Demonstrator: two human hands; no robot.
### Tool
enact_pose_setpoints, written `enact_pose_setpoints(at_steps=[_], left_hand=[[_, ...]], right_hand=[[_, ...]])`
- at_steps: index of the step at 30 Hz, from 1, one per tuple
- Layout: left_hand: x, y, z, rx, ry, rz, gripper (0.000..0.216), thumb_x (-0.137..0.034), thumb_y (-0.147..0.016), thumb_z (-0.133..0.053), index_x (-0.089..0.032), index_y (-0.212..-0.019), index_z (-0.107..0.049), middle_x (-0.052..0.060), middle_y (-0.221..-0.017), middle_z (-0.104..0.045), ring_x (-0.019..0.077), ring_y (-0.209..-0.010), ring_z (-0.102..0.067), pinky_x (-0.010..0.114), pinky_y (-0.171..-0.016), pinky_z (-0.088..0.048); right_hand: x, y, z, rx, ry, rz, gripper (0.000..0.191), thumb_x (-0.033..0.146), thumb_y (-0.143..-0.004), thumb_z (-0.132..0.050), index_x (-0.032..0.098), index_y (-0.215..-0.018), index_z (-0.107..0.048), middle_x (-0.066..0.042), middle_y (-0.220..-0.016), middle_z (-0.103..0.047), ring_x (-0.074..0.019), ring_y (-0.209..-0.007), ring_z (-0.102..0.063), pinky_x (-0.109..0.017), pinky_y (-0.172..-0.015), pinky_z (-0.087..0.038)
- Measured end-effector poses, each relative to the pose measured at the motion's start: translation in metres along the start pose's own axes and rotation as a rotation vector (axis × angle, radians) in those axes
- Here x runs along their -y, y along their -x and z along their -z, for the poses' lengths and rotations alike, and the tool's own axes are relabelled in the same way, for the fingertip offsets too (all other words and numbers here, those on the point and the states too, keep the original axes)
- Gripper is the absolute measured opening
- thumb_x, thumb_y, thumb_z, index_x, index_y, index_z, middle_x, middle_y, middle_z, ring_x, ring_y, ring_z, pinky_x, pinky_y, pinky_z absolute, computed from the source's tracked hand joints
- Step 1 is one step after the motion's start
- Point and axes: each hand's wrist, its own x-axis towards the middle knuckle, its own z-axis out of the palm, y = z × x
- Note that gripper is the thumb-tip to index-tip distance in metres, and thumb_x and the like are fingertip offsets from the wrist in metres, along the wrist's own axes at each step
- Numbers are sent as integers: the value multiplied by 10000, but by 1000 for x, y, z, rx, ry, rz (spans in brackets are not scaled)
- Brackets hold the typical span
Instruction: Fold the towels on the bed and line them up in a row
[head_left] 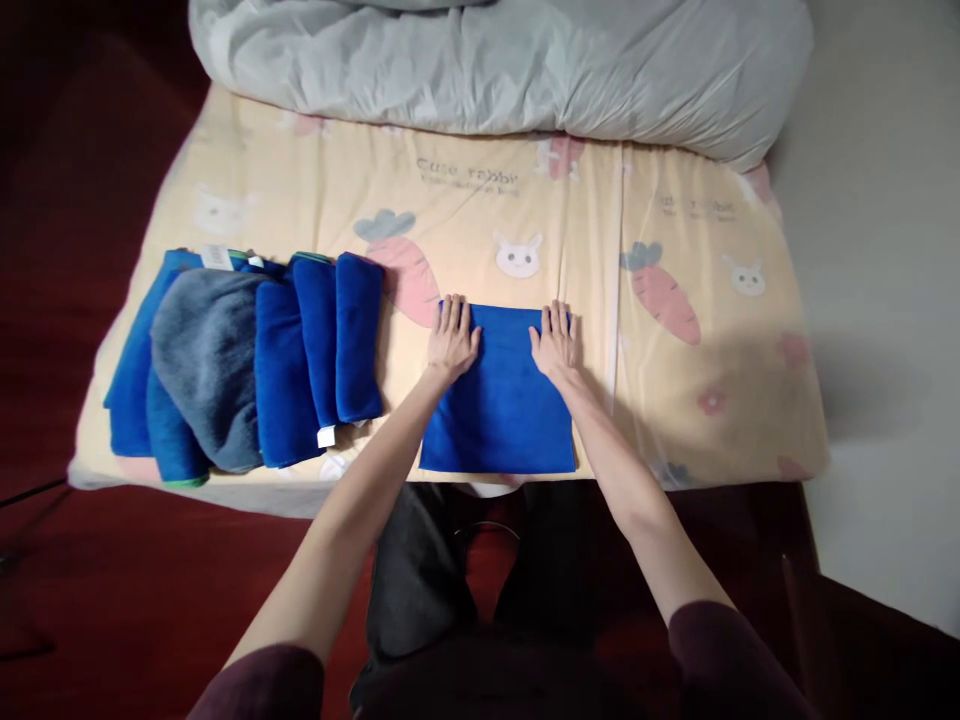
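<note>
A blue cloth (501, 400) lies flat on the yellow cartoon-print mattress (675, 380), folded into a neat rectangle in front of me. My left hand (452, 338) rests flat on its far left corner, fingers stretched out. At the far right corner my right hand (556, 340) presses down the same way, palm down and open. Neither hand holds anything.
A row of folded blue cloths (315, 350) with a grey one (206, 365) on top lies to the left. A bundled grey duvet (495, 65) fills the far end. Dark red floor (90, 580) surrounds the mattress; a pale wall (877, 300) stands right.
</note>
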Motion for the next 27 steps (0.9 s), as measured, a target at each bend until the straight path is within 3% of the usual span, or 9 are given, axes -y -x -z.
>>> enact_pose_setpoints(at_steps=[4,8,10,12,17,23,27], left_hand=[[-23,50,-4,80,-23,-103,677,-449,-1028,-360,-98,-1607,-358,136,-1713,-238,283,-1618,-100,525,-1332,-57],[-6,97,18,63,-71,-2,684,-448,-1039,-335,-113,-1634,-302,130,-1718,-211,267,-1618,-104,514,-1333,-78],[-3,106,28,35,-84,57,699,-458,-1035,-348,-112,-1639,-288,132,-1719,-202,272,-1620,-81,527,-1333,-63],[-13,113,29,39,-82,45,705,-457,-1030,-369,-110,-1639,-291,127,-1720,-198,276,-1619,-55,531,-1336,-46],[-42,145,9,156,-70,-103,666,-407,-1039,-368,-146,-1646,-290,96,-1718,-212,270,-1612,-127,516,-1339,-87],[-35,177,11,94,-134,-35,666,-410,-1047,-363,-126,-1644,-284,113,-1725,-172,279,-1616,-107,523,-1334,-105],[-61,182,-5,121,-131,-104,656,-405,-1048,-365,-116,-1634,-307,116,-1729,-153,283,-1619,-75,535,-1330,-104]], right_hand=[[25,50,3,85,-8,173,643,423,-1091,-299,89,-1639,-290,-130,-1716,-245,-238,-1624,-122,-503,-1331,-72],[-2,86,15,100,-52,43,657,430,-1089,-281,100,-1655,-242,-128,-1717,-234,-241,-1620,-144,-515,-1328,-83],[-11,89,21,73,-63,-47,660,400,-1082,-286,69,-1651,-236,-157,-1718,-213,-275,-1621,-135,-568,-1318,-55],[-2,93,25,60,-59,-79,667,370,-1071,-305,39,-1646,-231,-174,-1720,-187,-306,-1624,-92,-611,-1306,-25],[37,141,22,138,-38,58,670,389,-1079,-305,84,-1665,-194,-123,-1731,-176,-257,-1628,-82,-529,-1330,-47],[17,180,21,77,74,-127,694,426,-1092,-240,33,-1659,-154,-166,-1727,-153,-285,-1625,-96,-571,-1313,-57],[43,187,12,82,69,-65,674,371,-1086,-282,42,-1660,-158,-159,-1732,-126,-294,-1628,-49,-591,-1306,-38]])
